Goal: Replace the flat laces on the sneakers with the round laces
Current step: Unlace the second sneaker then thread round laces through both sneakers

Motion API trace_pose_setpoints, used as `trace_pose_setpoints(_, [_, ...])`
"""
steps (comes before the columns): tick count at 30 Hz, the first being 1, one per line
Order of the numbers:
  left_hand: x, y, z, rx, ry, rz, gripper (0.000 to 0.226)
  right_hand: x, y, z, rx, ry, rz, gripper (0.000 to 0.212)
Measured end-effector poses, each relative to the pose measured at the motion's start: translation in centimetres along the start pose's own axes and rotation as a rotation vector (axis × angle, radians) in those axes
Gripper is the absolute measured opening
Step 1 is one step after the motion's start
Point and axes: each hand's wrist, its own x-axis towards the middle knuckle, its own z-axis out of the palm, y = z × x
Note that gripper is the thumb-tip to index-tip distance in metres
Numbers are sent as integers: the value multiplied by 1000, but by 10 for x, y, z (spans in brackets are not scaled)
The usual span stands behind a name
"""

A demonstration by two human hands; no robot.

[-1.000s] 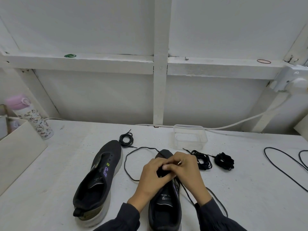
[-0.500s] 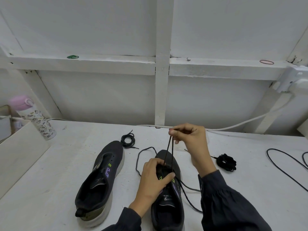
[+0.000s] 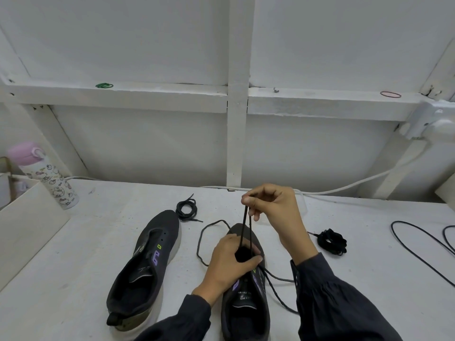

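Note:
Two dark grey sneakers stand on the white table. The left sneaker (image 3: 145, 269) has no lace. My left hand (image 3: 231, 262) grips the front of the right sneaker (image 3: 246, 306) over its eyelets. My right hand (image 3: 273, 210) is raised above the toe and pinches a loop of the dark lace (image 3: 246, 227), pulling two strands up taut. The lace's loose parts curl on the table left of the toe and trail out to the right of the shoe. A coiled round lace (image 3: 187, 209) lies behind the left sneaker. A bundled black lace (image 3: 331, 241) lies to the right.
A pink-lidded printed bottle (image 3: 46, 175) stands at the far left beside a white box (image 3: 27, 222). Black cables (image 3: 423, 244) loop on the table at the right. A white cord (image 3: 344, 187) runs along the back wall. Rubber bands lie on the ledge above.
My right hand rose from the shoe's tongue to above the toe, drawing the lace up taut. My left hand stayed on the right sneaker.

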Motion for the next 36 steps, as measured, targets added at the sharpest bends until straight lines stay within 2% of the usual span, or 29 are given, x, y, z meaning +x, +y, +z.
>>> trace_pose_setpoints(5, [-1,-7,4,-43,14,-15,10,22,-18,2,24,9,-68,20])
trace_pose_setpoints(9, [0,-9,5,-81,17,-21,17,49,-22,1,108,192,-130,11])
trace_pose_setpoints(11, [1,-12,4,-78,14,-26,23,57,-8,0,72,228,-87,7])
trace_pose_setpoints(15, [2,-21,5,-74,27,-63,18,53,22,-15,-223,58,238,55])
trace_pose_setpoints(18, [1,-24,8,-85,50,-44,24,29,23,-32,-545,-158,416,34])
trace_pose_setpoints(20, [1,-23,9,-93,63,-44,26,9,30,-36,-723,-381,545,47])
trace_pose_setpoints(21, [1,-22,9,-83,59,-43,27,0,36,-35,-761,-425,563,51])
trace_pose_setpoints(25, [2,-20,9,-9,38,-42,14,-19,59,-20,-663,-238,394,32])
trace_pose_setpoints(29, [1,-14,7,-17,9,-2,3,-23,62,-7,-613,-143,335,14])
trace_pose_setpoints(31, [1,-15,7,-15,21,-11,10,-23,59,-3,-555,-116,308,13])
trace_pose_setpoints(36, [2,-18,7,21,65,-17,24,-21,47,-8,-220,-52,324,15])
